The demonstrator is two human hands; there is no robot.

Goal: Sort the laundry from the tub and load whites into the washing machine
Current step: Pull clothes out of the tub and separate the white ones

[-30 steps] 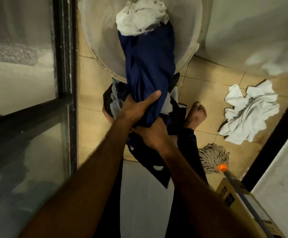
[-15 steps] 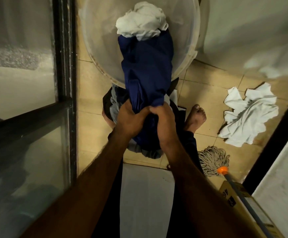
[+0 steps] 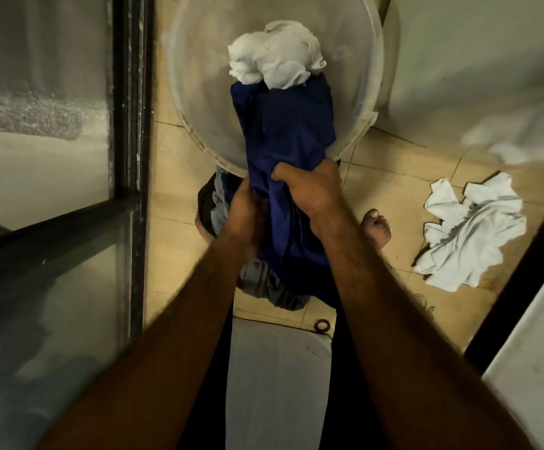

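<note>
While we have both hands bunched into the blue garment (image 3: 285, 131), the sensible thing is to draw it clear of the tub (image 3: 196, 102) in one long pull and set it down with the coloured clothes, not with the whites. Our left hand (image 3: 246, 207) is closed tight around a fold of the blue cloth, and our right hand (image 3: 311, 186) is closed on it too, just beside the left, fingers curled over the top of the bunch. We should lift high enough that the tail does not drag the white bundle (image 3: 275, 56) out with it, since that bundle lies on the garment's far end inside the tub. A short shake may free it.

We see the blue garment as a long, dark, twisted rope of cloth, running from inside the tub over the near rim and down past our hands. Below our hands lies a grey and dark heap (image 3: 231, 203) on the floor, probably the coloured pile. A crumpled white cloth (image 3: 472, 228) lies well apart on the tiles to our right, near our bare foot (image 3: 376, 227).
</note>
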